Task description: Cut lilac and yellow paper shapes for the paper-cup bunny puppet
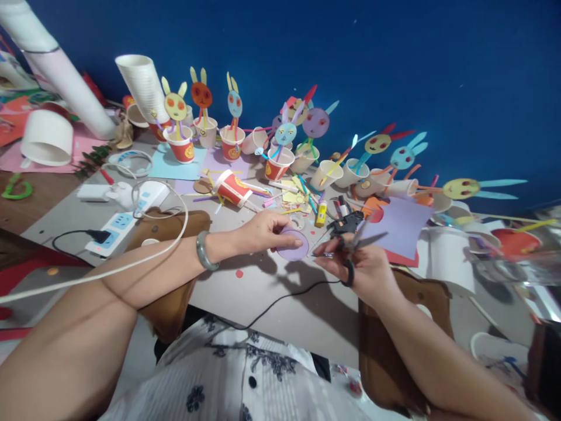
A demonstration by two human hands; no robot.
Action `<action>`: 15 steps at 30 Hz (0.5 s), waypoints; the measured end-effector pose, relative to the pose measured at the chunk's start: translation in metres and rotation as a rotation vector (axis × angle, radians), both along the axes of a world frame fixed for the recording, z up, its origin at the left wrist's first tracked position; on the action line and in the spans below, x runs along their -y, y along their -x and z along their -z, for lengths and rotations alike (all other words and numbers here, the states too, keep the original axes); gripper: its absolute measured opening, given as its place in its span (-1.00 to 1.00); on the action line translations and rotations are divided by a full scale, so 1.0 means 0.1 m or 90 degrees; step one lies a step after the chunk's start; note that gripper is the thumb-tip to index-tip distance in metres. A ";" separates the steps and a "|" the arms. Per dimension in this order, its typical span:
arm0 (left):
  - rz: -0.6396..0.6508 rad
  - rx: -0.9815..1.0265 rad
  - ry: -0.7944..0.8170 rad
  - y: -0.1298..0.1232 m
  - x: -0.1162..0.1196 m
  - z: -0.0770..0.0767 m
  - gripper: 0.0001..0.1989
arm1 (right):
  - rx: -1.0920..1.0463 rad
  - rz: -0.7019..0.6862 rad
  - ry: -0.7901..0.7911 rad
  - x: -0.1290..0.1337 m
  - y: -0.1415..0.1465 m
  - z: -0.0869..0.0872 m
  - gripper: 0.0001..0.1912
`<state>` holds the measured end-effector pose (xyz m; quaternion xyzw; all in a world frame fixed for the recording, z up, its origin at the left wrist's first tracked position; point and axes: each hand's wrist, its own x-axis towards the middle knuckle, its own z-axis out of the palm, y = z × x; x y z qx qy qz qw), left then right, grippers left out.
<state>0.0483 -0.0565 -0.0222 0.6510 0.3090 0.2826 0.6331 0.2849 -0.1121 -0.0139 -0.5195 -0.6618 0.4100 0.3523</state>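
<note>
Between thumb and fingers, my left hand (274, 232) pinches a round purple paper disc (293, 245) above the grey table. To its right, my right hand (357, 266) is closed around black-handled scissors (350, 248), whose blades point up and to the right. My right fingertips come close to the disc's right edge; whether they hold something small as well is too blurred to tell. Just beyond the hands lie a black glue gun (346, 223) and a yellow glue stick (321, 214).
Paper cups with rabbit-faced figures (234, 140) line the back by the blue wall. A power strip (127, 216) with white cables is at the left. Purple paper (405, 225) lies at the right. A black cord (280, 298) crosses the table in front.
</note>
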 end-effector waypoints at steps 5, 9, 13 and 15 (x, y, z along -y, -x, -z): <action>0.010 0.031 0.022 -0.01 -0.02 0.03 -0.56 | -0.094 0.026 0.088 -0.06 0.31 0.07 -0.56; -0.011 0.037 0.038 -0.02 -0.04 0.04 -0.52 | -0.175 0.069 0.108 -0.10 0.38 0.20 -0.56; -0.024 0.076 0.046 -0.03 -0.01 0.03 -0.59 | -0.273 0.117 0.096 -0.13 0.37 0.28 -0.57; -0.011 0.069 0.060 -0.03 0.01 0.03 -0.62 | -0.300 0.121 0.101 -0.13 0.37 0.27 -0.57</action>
